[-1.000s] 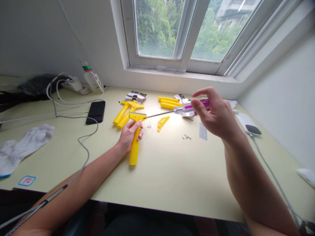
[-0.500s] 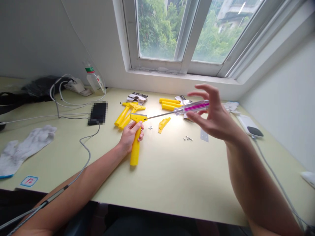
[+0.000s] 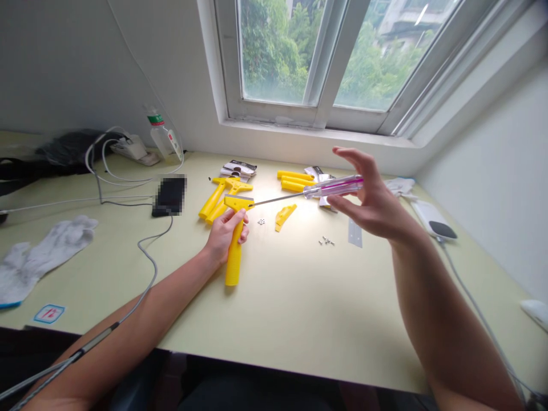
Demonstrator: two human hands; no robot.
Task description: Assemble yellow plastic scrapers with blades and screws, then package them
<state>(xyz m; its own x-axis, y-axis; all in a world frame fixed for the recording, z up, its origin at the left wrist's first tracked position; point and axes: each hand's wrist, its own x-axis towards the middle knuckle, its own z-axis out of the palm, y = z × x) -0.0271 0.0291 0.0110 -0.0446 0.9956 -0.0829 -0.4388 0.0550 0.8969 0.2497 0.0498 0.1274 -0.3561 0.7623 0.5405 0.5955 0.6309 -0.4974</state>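
Note:
My left hand (image 3: pixel 226 233) is wrapped round a yellow scraper (image 3: pixel 233 260), its head pointing away from me. A clear screwdriver with a purple core (image 3: pixel 336 186) reaches from my right hand (image 3: pixel 370 200), its tip at the right side of the scraper's head. My right thumb and fingers are curved around the end of the screwdriver handle, with the index finger raised. Beside the scraper lie small nuts (image 3: pixel 261 221) and a loose yellow head piece (image 3: pixel 285 217). Several screws (image 3: pixel 326 241) lie farther right, near a flat metal plate (image 3: pixel 355 233).
Two more yellow scrapers (image 3: pixel 210 200) lie behind my left hand, and yellow handles (image 3: pixel 295 176) lie at the back. A phone (image 3: pixel 170 196), a bottle (image 3: pixel 165 137), cables and a white glove (image 3: pixel 47 257) are on the left. A white device (image 3: pixel 434 220) stands at the right.
The scraper in my left hand has shifted slightly left and away from me. My right fingers have changed position a little around the screwdriver handle.

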